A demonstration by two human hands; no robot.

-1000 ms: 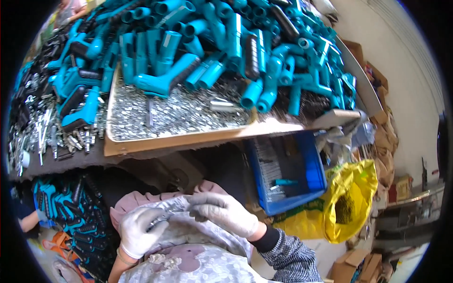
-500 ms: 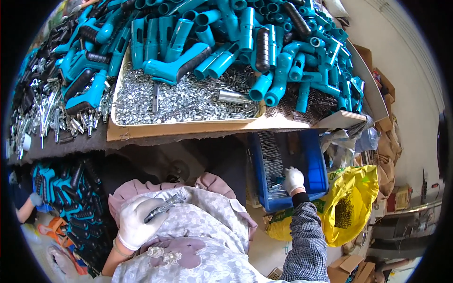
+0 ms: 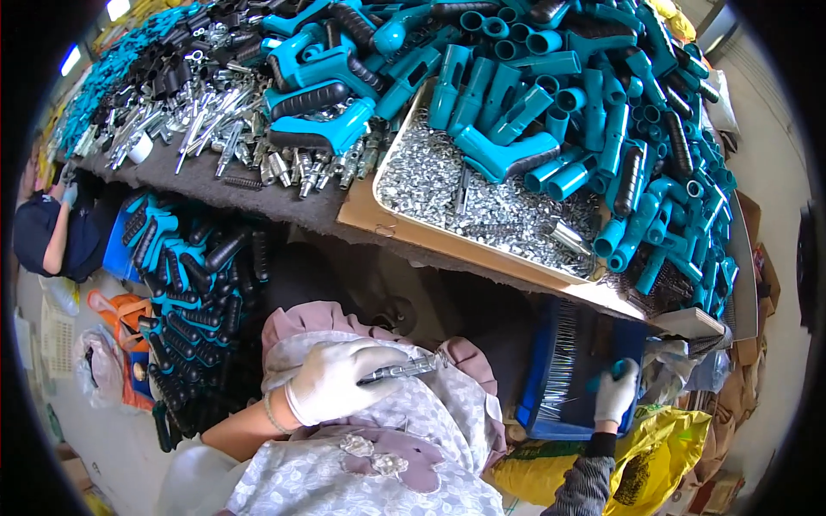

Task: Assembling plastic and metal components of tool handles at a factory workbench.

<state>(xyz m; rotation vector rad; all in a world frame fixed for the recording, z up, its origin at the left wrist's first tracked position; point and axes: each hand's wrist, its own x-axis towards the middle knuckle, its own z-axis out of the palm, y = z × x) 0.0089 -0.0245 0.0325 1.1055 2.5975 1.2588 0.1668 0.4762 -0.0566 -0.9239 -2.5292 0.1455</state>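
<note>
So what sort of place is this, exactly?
Probably a hand-assembly workshop: teal tubular parts and small metal pieces are heaped across a workbench, and the person's gloved left hand holds a slim metal part.

The scene is brightly lit, with a burnt-out rectangular light at the upper left of the frame. Glare speckles the small metal parts at upper centre, and a washed-out patch whitens the lower right end of the wooden board. Below it, the space under the bench sinks into deep shadow. The white left glove looks pale but reasonably sharp — fisheye curvature bends the wall at right, and black vignetting swallows the corners.
</note>
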